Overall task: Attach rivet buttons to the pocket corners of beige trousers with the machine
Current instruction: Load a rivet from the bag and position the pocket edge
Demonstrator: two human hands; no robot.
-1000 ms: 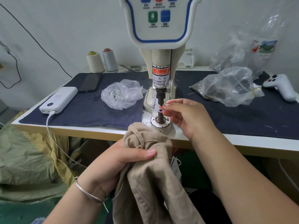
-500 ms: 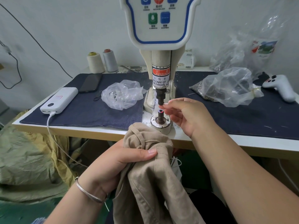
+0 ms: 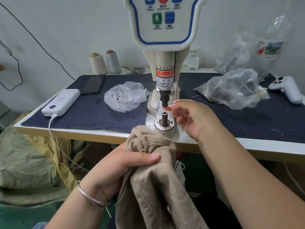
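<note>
My left hand (image 3: 125,162) grips the bunched beige trousers (image 3: 155,176) just off the table's front edge, thumb pressed across a stitched fold, fingers curled round the cloth beneath. The top of the bundle rises against the front of the machine (image 3: 165,47) base; the rest hangs down below the table (image 3: 99,138) edge. A metal bangle (image 3: 89,197) sits on that wrist. My right hand (image 3: 194,118) is up beside the punch (image 3: 164,100), fingers loosely bent and apart; the fingertips (image 3: 170,106) are right at the punch tip, and I cannot tell whether anything small is pinched there. Directly under the punch stands the lower die post (image 3: 164,115), a red glow in its top, uncovered by cloth. The machine stands mid-table near the front edge, a warning label on its column. A dark denim mat (image 3: 82,113) covers most of the tabletop. Left of the machine: a clear plastic bag (image 3: 126,98) with small metal pieces inside; toward the left edge a white power bank (image 3: 61,102) with a cable plugged in, and a dark phone (image 3: 93,84) behind it. Two thread cones (image 3: 105,63) at the back left. Right side: another plastic bag (image 3: 234,91) holding darker hardware, and a white handheld controller (image 3: 287,88) near the right edge.
</note>
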